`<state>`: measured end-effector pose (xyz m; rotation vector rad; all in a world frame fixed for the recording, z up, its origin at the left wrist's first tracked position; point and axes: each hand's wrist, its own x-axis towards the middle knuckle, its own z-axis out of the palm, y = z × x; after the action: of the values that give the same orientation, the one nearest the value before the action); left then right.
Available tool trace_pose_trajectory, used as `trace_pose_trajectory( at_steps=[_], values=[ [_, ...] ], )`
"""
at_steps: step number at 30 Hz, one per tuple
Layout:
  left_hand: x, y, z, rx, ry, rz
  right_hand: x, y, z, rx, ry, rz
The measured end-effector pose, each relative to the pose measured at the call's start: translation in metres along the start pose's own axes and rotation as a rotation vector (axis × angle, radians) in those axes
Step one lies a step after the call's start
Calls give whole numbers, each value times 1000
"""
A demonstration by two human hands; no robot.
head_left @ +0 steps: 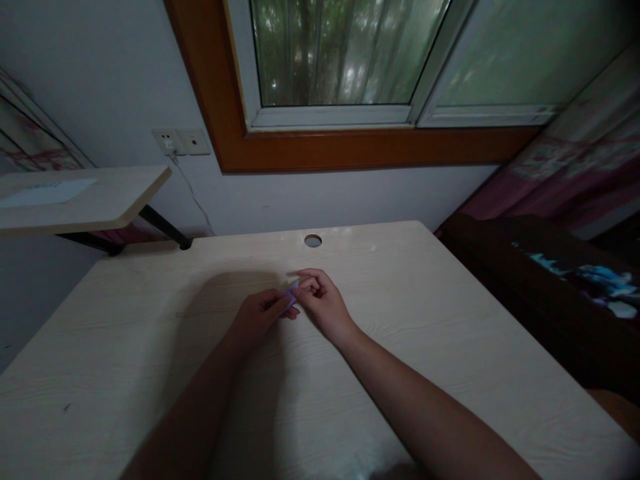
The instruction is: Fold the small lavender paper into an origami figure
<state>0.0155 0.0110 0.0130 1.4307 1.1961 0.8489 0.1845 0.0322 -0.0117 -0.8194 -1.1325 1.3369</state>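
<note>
My left hand (260, 312) and my right hand (320, 299) meet above the middle of a pale wooden table (125, 347). Between their fingertips is a small light purple piece, perhaps folded paper (291, 293). Both hands pinch it with curled fingers. Most of the piece is hidden by the fingers. The hands hover just over the table top or rest on it; I cannot tell which.
A round cable hole (313, 241) sits near the table's far edge. A second table (85, 197) with a white sheet stands at the left. A wall socket (181, 141) and window (345, 53) are behind; a dark bed (550, 280) is right.
</note>
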Motion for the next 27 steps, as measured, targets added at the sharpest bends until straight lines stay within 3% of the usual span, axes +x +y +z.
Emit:
trace_pose_trajectory(
  at_steps=[8,17,22,27],
  values=[
    [0,-1,0,-31,4,-23,2,-1,-1,30,71,-27],
    [0,-4,-1,17,4,-7,-1,-4,3,35,-60,42],
    [-1,-1,-1,94,-4,-9,-1,-3,2,17,-15,20],
    [-1,0,0,7,1,-2,0,-2,1,33,3,14]
  ],
)
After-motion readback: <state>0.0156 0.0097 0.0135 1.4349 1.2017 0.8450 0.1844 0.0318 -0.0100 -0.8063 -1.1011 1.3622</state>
